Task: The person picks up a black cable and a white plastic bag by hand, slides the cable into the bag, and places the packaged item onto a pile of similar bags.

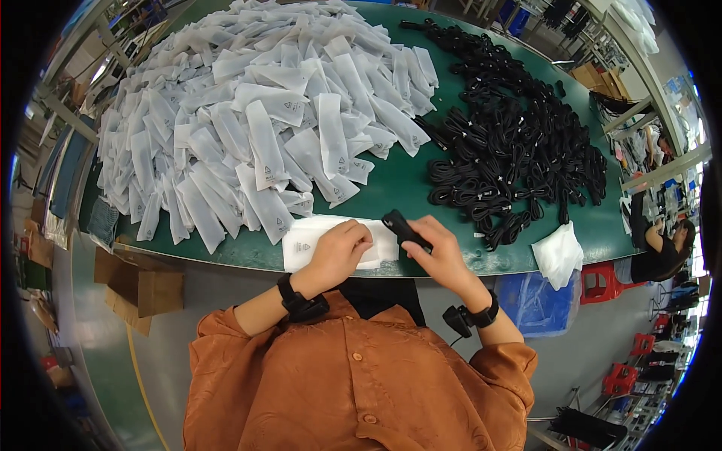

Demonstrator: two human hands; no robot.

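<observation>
Right hand (444, 255) fingers clamp a black cable bundle (404, 230) at a white pouch (331, 242) that the left hand (338, 252) pinches, on the green table's (406, 180) near edge.

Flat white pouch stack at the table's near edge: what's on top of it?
The left hand presses on the flat white pouch stack. The right hand holds a bundled black cable at its right end. Anything beneath the hands is hidden.

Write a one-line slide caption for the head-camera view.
Right hand slides a black cable bundle into a white pouch held by the left hand at a green table.
</observation>
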